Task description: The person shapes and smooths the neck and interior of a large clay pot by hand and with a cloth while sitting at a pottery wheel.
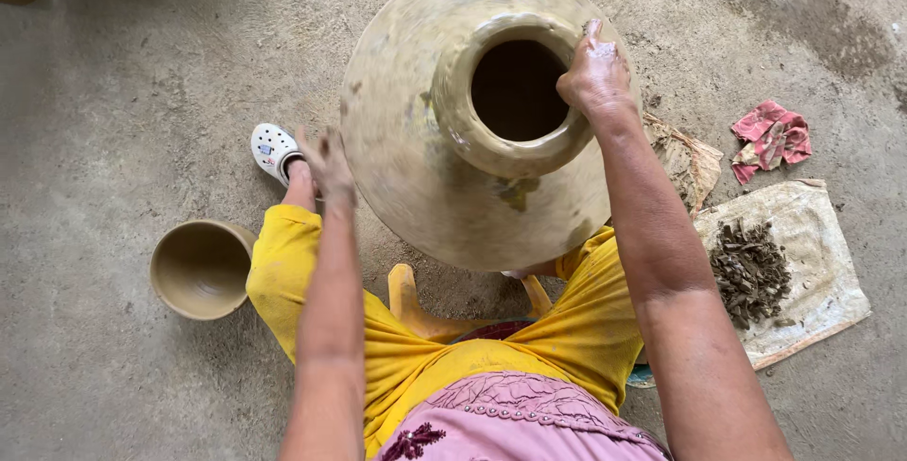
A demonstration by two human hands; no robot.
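Big pot (416,140) fills the centre between the knees; its mouth is open on the near and left rim, right hand (593,74) blocks the far-right rim. Left hand (328,163) sits by the pot's left wall. Bowl (200,267) stands left; sack (803,263) with clay bits and rag (770,138) lie right. Far-left floor is free.

I see no labels, signs or screens around me. The nearest thing to a package is a flattened pale sack (817,234), whitish with a tan edge, lying on the floor (113,121) to the right of my right hand (593,72), below it in view, dark scraps (750,272) heaped on it.
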